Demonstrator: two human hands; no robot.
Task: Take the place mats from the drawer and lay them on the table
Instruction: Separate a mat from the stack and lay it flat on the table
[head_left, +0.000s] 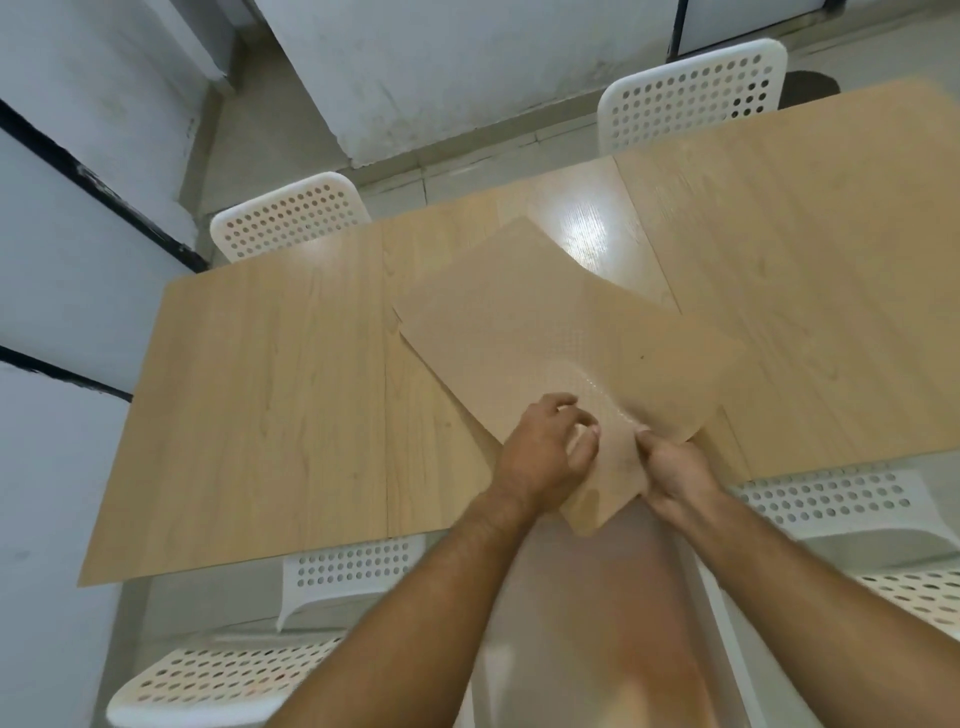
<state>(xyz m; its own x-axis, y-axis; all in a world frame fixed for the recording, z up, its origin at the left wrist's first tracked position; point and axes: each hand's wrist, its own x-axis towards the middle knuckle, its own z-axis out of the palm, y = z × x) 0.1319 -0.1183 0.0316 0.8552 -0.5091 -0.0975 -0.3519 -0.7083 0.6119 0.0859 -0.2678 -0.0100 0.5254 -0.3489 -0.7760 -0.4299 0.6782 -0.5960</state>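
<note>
Table (260, 389): peel off one mat at a time, pin the rest, and square each to the near edge. Place mats (519, 322): fanned near the table's middle, near corner overhanging toward you; long axis appears diagonal, pointing away to the far left. Left hand (545, 452) curls onto the top mat's edge; right hand (675, 467) pinches the corner.

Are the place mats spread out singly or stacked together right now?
Stacked: the place mats overlap in one skewed pile on the table; left hand and right hand hold its near corner.
</note>
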